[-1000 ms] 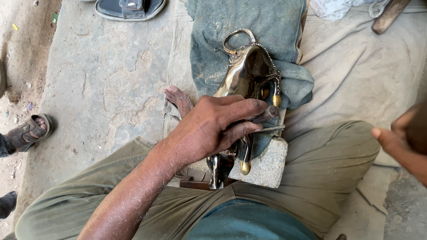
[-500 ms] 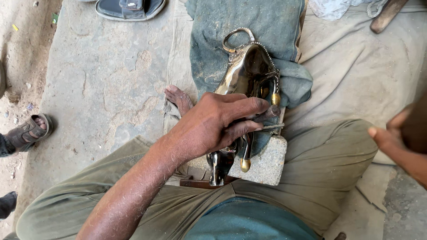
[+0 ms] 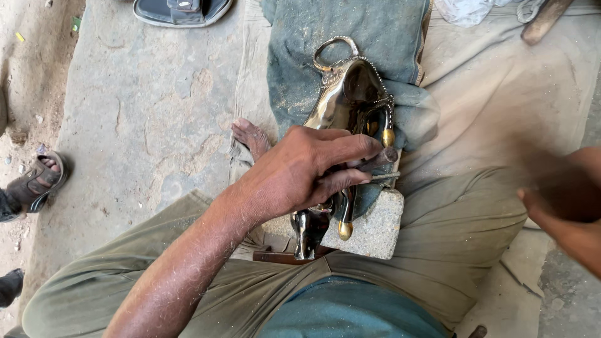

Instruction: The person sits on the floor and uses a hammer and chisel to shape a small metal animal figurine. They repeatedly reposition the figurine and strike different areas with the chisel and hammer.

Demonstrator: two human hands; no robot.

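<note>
Landmark: brass animal figure (image 3: pixel 341 119), polished, lying lengthwise between the person's knees.

Nearest the camera: blue-green shirt hem (image 3: pixel 350 310) and olive trousers (image 3: pixel 457 231), just below the figure's lower end. That end rests on a grey stone block (image 3: pixel 375 225), with a dark wooden strip (image 3: pixel 275 256) at the block's near edge.

Left hand (image 3: pixel 300 175) lies across the figure's middle, fingers (image 3: pixel 350 150) clenched around a short dark rod-like tool (image 3: pixel 379 158) and pressing on the brass. Tool tip sits right of the figure's body, close to a gold ball end (image 3: pixel 389 136). Second gold ball (image 3: pixel 345 230) hangs lower, against the block.

Right hand (image 3: pixel 563 206) is well right of the figure, motion-blurred; can't tell if its fingers grip anything.

Bare foot (image 3: pixel 250 138) just left of the figure, toes on the stone floor (image 3: pixel 144 112).

Beyond the hand, the figure's upper half lies on a folded teal cloth (image 3: pixel 350 37), ring-shaped loop (image 3: pixel 332 53) at the far end. Beige sheet (image 3: pixel 501 94) spreads right of it.

Farthest: dark sandal (image 3: pixel 181 11) up-left of the figure, another person's sandalled foot (image 3: pixel 34 184) far left.
</note>
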